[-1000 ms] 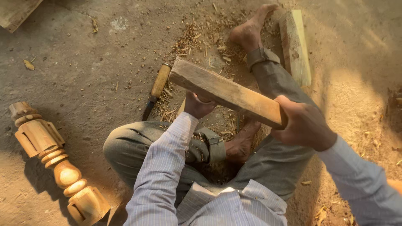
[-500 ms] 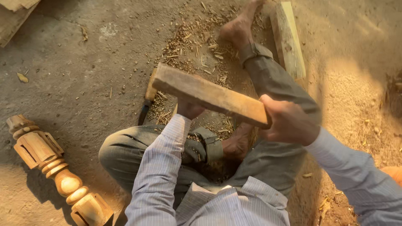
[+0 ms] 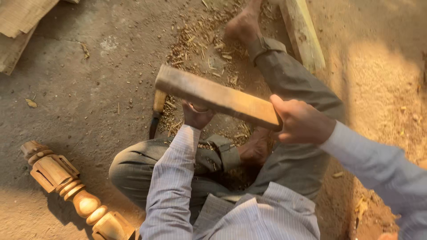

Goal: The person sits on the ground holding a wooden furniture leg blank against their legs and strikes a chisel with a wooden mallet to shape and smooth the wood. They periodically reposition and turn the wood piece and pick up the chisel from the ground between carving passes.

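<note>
Wood chips (image 3: 200,40) litter the floor; our right hand (image 3: 302,122) grips a wooden block (image 3: 218,97), left hand (image 3: 196,116) clasps something hidden beneath. A mistimed blow could hit our fingers.

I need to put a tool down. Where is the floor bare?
Bare floor lies left, between the carved post, the boards and the chisel. Around the feet, wood chips crowd the ground; the plank borders them.

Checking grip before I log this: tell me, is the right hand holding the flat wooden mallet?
Yes, the right hand is wrapped around one end of the flat wooden mallet, raised above the floor.
</note>
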A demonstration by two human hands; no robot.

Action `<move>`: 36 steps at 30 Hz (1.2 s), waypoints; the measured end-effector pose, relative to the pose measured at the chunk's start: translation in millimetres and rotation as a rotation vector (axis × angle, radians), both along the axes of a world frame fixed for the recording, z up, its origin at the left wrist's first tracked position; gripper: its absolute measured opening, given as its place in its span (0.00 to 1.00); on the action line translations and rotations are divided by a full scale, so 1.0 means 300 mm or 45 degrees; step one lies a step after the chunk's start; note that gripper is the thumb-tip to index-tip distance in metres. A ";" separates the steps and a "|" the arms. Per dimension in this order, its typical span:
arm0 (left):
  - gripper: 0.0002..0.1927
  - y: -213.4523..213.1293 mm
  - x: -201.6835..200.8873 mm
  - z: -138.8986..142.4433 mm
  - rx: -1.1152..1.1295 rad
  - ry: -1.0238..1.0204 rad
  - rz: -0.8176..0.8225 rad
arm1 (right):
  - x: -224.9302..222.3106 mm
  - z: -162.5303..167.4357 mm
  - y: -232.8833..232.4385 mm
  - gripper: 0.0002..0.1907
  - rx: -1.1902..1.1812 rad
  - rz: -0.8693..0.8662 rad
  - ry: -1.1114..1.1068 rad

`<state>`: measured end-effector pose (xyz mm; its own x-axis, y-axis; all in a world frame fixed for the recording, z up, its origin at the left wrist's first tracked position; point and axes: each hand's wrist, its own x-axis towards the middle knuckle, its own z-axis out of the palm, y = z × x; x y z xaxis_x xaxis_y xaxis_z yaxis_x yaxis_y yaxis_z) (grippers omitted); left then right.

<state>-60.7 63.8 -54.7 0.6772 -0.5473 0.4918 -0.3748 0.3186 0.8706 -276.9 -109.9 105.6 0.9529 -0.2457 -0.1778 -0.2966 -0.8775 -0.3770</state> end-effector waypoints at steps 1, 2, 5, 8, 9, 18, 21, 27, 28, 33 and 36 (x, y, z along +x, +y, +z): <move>0.21 0.001 -0.002 0.004 -0.019 -0.003 -0.020 | -0.010 -0.022 -0.013 0.23 0.115 0.001 0.017; 0.23 -0.005 0.000 0.007 -0.068 -0.022 -0.025 | -0.016 -0.021 -0.037 0.23 0.201 0.018 0.020; 0.11 -0.013 0.001 0.002 0.100 0.094 0.048 | -0.020 0.076 -0.054 0.30 0.461 -0.097 -0.088; 0.09 -0.013 0.000 -0.015 0.089 -0.019 0.065 | -0.003 0.249 -0.031 0.25 0.624 0.010 -0.558; 0.09 -0.011 -0.004 -0.021 0.042 0.033 0.021 | 0.007 0.282 -0.015 0.20 0.813 -0.053 -0.623; 0.19 -0.018 0.003 -0.012 0.143 0.231 -0.010 | -0.001 -0.055 -0.031 0.27 0.183 0.027 -0.059; 0.13 -0.014 0.003 -0.013 0.299 0.145 0.106 | -0.030 0.022 -0.067 0.31 0.371 0.015 -0.228; 0.11 -0.019 0.021 -0.014 0.189 -0.102 0.093 | -0.002 0.188 -0.010 0.17 0.959 -0.081 -0.753; 0.12 -0.020 0.022 -0.009 0.229 -0.049 0.090 | 0.029 0.125 0.018 0.18 0.906 -0.064 -0.782; 0.18 -0.011 0.007 0.018 0.240 0.062 0.025 | 0.013 -0.052 -0.009 0.23 0.109 0.083 -0.165; 0.20 -0.001 -0.004 0.016 0.226 0.050 0.071 | -0.007 0.009 -0.055 0.31 0.386 0.060 -0.227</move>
